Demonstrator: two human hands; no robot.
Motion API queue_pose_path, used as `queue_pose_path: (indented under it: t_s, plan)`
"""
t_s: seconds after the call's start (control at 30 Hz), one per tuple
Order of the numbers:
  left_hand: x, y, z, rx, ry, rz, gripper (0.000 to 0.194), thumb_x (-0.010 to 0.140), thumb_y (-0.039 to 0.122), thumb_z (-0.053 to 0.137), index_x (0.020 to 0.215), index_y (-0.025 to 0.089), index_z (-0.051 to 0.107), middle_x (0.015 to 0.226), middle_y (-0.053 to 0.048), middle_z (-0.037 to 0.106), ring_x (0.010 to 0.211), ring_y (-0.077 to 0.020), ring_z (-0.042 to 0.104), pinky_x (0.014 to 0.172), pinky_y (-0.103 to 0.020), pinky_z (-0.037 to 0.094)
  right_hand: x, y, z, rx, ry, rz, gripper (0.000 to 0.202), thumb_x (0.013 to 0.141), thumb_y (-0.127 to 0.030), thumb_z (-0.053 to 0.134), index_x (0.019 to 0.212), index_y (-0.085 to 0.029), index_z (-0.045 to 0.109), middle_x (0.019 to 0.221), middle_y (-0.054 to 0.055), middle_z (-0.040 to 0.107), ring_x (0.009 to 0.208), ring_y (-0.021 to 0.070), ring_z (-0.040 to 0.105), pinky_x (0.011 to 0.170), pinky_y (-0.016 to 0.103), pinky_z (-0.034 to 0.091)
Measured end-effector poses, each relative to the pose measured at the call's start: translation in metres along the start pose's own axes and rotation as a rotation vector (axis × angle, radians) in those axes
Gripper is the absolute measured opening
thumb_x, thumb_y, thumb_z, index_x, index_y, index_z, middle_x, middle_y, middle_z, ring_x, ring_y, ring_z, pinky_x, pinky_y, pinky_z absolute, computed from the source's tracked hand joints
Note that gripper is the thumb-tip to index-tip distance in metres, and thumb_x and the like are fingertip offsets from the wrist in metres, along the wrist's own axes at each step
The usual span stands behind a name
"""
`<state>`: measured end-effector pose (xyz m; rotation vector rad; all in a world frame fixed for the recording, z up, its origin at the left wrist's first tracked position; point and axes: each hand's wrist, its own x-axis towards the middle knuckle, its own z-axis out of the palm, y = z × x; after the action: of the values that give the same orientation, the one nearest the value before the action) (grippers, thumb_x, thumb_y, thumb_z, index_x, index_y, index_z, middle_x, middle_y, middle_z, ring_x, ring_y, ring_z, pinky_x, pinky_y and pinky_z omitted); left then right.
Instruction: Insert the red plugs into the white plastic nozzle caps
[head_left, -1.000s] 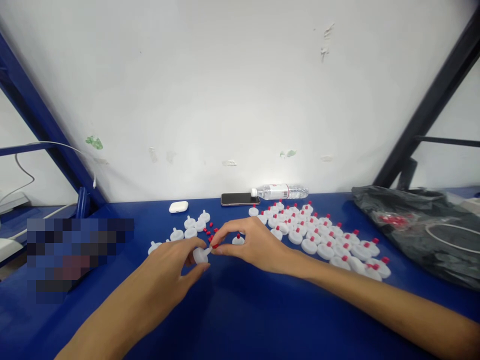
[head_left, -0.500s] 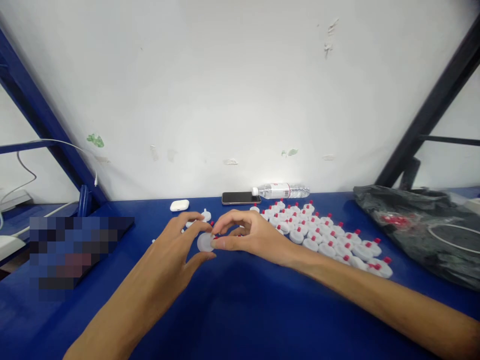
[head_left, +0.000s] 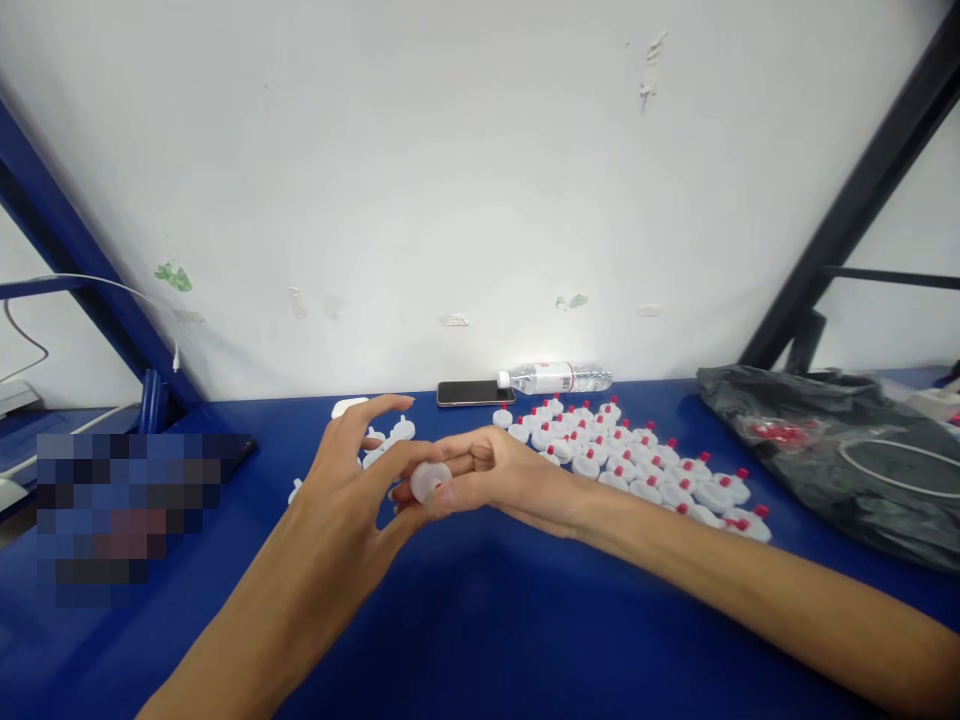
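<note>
A round translucent white nozzle cap (head_left: 429,482) is held up above the table between both hands, its disc side facing me. My left hand (head_left: 360,475) has thumb and index finger closed about its edge, with the index finger raised over the top. My right hand (head_left: 480,475) grips it from the right, thumb on the near side and the other fingers curled behind. A bit of red shows beside the right thumb; the nozzle end is mostly hidden. Behind the left hand lie a few white caps (head_left: 403,428) with bare white nozzles.
Many white caps with red tips (head_left: 621,466) stand grouped on the blue table (head_left: 480,620) at right. Along the wall lie a phone (head_left: 474,393), a clear bottle (head_left: 556,377) and a white case (head_left: 346,406). A black plastic bag (head_left: 810,470) holds red pieces (head_left: 784,432).
The cap has turned more toward me and shifted slightly right. My left thumb and fingers have closed in on it, and my right fingers have curled further behind. The view has shifted slightly.
</note>
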<state>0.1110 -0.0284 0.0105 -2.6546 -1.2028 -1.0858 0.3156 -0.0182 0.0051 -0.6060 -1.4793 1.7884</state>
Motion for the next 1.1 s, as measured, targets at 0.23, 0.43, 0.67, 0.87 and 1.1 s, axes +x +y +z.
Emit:
queue_pose_path:
  t_s: [0.23,0.43,0.67,0.87,1.1]
  plan:
    - [0.002,0.007,-0.004,0.025,0.000,0.017,0.024,0.096,0.050,0.061,0.107,0.033,0.073,0.143,-0.008,0.052,0.116,-0.0319,0.061,0.088,-0.049,0.059,-0.004,-0.004,0.004,-0.037,0.041,0.026,0.043,0.069,-0.034,0.090,0.107,-0.017,0.080,0.095,0.006,0.079,0.097,0.0235,0.075,0.098,0.039,0.055]
    - [0.001,0.004,0.000,0.058,-0.036,-0.001,0.024,0.096,0.048,0.059,0.108,0.033,0.073,0.141,-0.009,0.055,0.125,-0.0366,0.056,0.093,-0.057,0.053,-0.001,-0.001,0.002,-0.022,0.013,0.027,0.038,0.077,-0.032,0.084,0.111,-0.017,0.077,0.099,0.007,0.078,0.098,0.0207,0.074,0.096,0.036,0.054]
    - [0.002,-0.015,-0.009,0.163,-0.056,-0.092,0.032,0.096,0.045,0.049,0.111,0.029,0.073,0.128,-0.011,0.065,0.118,-0.0370,0.061,0.099,-0.060,0.047,0.001,0.003,-0.007,-0.443,0.191,0.007,0.030,0.085,-0.037,0.079,0.110,-0.025,0.068,0.076,-0.006,0.062,0.071,0.0121,0.057,0.071,0.025,0.045]
    - [-0.005,-0.049,-0.021,0.463,-0.274,-0.359,0.049,0.095,0.045,0.036,0.113,0.024,0.076,0.119,-0.018,0.069,0.110,-0.0476,0.060,0.088,-0.065,0.046,-0.003,0.002,-0.006,-0.857,0.198,0.009,0.021,0.095,-0.043,0.064,0.096,-0.024,0.072,0.078,-0.003,0.067,0.065,0.0126,0.056,0.060,0.026,0.039]
    - [-0.028,-0.082,-0.013,0.334,-0.462,-0.434,0.037,0.089,0.031,0.043,0.110,0.023,0.072,0.102,-0.014,0.074,0.091,-0.0347,0.071,0.077,-0.044,0.052,-0.006,0.010,0.003,-1.152,0.123,-0.167,0.015,0.096,-0.024,0.063,0.087,-0.022,0.075,0.100,0.002,0.078,0.096,0.0194,0.069,0.081,0.030,0.048]
